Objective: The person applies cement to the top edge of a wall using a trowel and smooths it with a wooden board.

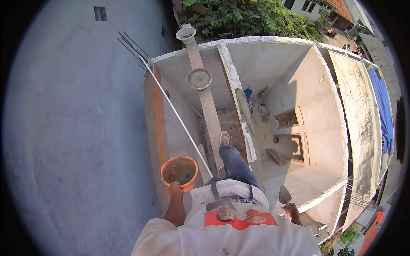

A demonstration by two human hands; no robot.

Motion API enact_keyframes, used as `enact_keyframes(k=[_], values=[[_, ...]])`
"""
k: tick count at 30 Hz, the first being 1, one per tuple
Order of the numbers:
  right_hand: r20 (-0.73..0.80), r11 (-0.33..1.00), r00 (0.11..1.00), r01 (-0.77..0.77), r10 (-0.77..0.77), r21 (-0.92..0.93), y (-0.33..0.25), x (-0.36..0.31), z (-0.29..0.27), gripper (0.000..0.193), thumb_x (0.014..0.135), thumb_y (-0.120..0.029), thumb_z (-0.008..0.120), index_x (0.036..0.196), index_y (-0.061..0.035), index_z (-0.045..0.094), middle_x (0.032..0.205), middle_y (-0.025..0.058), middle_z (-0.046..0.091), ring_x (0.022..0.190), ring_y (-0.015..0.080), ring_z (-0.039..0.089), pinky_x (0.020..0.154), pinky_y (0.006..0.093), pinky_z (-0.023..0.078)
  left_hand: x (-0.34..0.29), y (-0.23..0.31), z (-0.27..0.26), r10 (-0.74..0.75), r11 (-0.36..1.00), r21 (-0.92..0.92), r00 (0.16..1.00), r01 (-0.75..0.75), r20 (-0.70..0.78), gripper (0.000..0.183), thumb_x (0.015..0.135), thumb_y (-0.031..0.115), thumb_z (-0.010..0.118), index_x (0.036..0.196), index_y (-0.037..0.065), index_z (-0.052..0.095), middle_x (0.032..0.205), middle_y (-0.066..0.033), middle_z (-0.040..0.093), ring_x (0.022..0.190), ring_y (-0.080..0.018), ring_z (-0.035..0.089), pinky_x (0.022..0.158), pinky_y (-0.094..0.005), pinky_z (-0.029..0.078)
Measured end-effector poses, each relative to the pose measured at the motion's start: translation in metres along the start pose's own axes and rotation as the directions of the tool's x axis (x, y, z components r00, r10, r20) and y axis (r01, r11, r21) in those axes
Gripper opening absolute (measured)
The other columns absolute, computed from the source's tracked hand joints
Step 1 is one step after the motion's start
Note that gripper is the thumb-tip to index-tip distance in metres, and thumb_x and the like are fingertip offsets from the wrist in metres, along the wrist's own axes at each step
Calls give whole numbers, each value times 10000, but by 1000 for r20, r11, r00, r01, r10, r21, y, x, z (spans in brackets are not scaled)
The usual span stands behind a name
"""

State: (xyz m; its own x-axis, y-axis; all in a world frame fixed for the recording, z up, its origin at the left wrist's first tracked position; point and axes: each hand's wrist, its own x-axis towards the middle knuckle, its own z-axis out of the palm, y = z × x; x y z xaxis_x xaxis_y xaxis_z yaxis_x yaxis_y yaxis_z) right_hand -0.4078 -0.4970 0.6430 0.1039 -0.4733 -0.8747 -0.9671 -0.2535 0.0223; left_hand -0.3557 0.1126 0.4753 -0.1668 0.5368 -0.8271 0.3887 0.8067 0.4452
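My left hand grips the near rim of an orange bucket, whose inside is coated with grey mortar. At my right side, my right hand is closed round the handle of a trowel; its blade looks grey with mortar and points away from me. The handle itself is mostly hidden by the fingers. My sandalled foot stands on a narrow plank high above the floor. Farther along that plank sits a shallow round basin of grey mortar.
A white basin holding small items sits at the plank's far end. A long white pole slants along the left, near protruding steel bars. Rough-topped walls enclose rooms below, with a drop on both sides. A blue wall rises at left.
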Motion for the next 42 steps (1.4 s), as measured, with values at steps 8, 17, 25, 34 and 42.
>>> enact_keyframes(k=[8,17,25,34,42], values=[[107,988,994,-40,24,146,-21,67,16,198,891,-144,731,824,-24,589,603,53,529,450,158,478,420,349,411,11,46,46,27,994,-106,1000,-28,-10,330,773,-90,542,1091,-43,614,980,-109,557,720,-199,545,555,-345,451],[136,985,990,-46,23,168,-126,92,22,202,892,-141,725,815,-24,581,591,51,524,457,165,499,417,356,419,-27,137,123,131,989,-75,989,-126,68,305,749,-71,541,1054,-67,562,987,-109,558,741,-201,558,589,-344,465],[84,990,996,-10,-2,138,-201,85,-8,170,898,-119,706,831,-32,577,584,42,511,446,158,479,405,346,403,-42,189,179,201,960,-224,972,-170,122,284,765,-51,556,1048,-55,541,965,-111,538,740,-200,560,554,-342,427],[32,991,990,134,-134,-2,-288,90,-13,196,886,-163,720,803,-44,587,580,43,538,445,159,504,411,352,415,-26,194,200,111,978,-187,986,-87,121,357,755,-74,563,1111,-47,564,960,-108,546,792,-205,576,560,-355,435],[18,977,980,198,-197,-79,-340,114,10,257,836,-229,771,766,-29,626,605,64,595,487,182,575,438,365,458,19,175,195,-65,993,-101,994,55,-89,366,782,-49,561,1148,-53,556,971,-113,552,816,-219,591,594,-362,461]])
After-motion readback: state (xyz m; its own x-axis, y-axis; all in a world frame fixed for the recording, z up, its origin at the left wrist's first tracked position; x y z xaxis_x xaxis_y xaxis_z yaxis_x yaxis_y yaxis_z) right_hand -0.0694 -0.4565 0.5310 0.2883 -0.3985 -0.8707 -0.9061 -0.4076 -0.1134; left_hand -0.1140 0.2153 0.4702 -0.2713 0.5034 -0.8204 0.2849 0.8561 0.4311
